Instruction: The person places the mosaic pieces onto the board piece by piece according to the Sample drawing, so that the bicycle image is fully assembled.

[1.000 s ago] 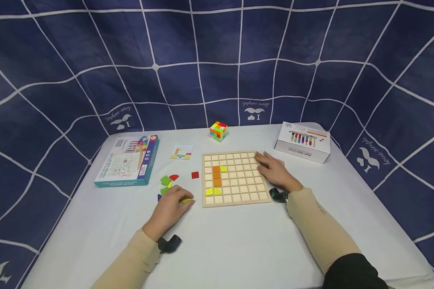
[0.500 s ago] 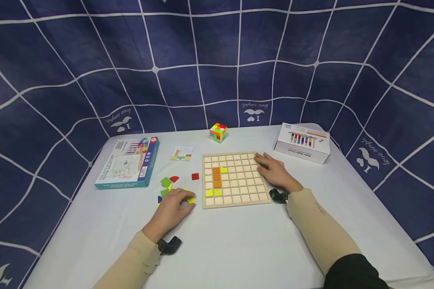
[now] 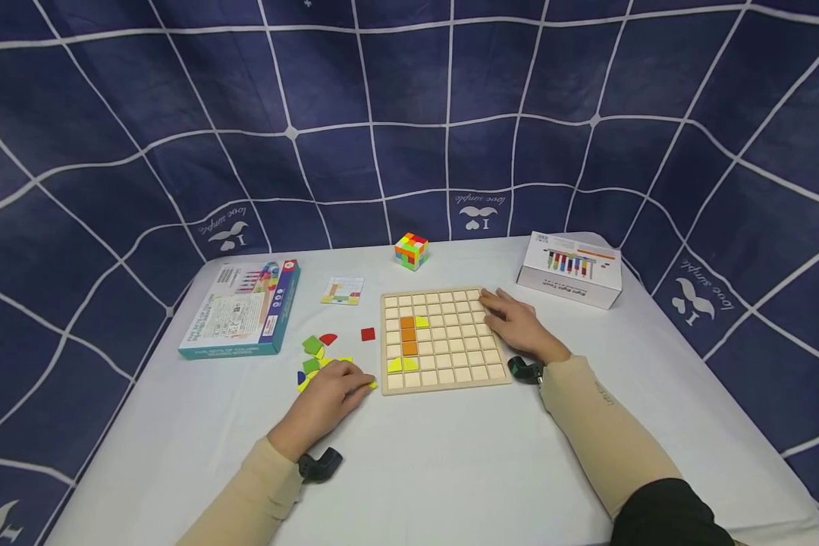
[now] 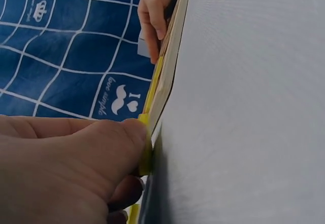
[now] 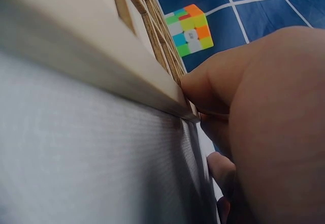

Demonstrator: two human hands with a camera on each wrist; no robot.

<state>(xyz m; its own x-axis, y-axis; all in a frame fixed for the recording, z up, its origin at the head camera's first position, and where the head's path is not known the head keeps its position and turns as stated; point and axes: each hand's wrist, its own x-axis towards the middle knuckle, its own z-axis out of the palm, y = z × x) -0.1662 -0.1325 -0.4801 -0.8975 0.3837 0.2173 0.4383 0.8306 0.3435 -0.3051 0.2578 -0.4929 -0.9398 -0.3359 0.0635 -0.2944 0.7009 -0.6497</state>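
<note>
My left hand (image 3: pixel 322 400) pinches a small yellow tile (image 4: pixel 145 162) between thumb and fingers, low over the cloth just left of the wooden grid board (image 3: pixel 447 389). Behind that hand lies a loose group of pieces, among them a green tile (image 3: pixel 312 345), a red quarter-round piece (image 3: pixel 328 339) and a blue piece (image 3: pixel 302 377). On the board, an orange column (image 3: pixel 409 335) and several yellow pieces (image 3: pixel 411 363) fill cells on the left side. My right hand (image 3: pixel 519 326) rests at the board's upper right edge, its fingers touching the frame.
A red square (image 3: pixel 368 334) lies left of the board, and a pattern card (image 3: pixel 343 290) farther back. A puzzle cube (image 3: pixel 412 251) stands behind the board. A flat teal-edged box (image 3: pixel 242 307) is at left, a white box (image 3: pixel 571 269) at back right.
My left hand let its yellow piece show on the cloth half a second ago, and now pinches it, slightly farther right toward the board. The right hand stays at the board's edge.
</note>
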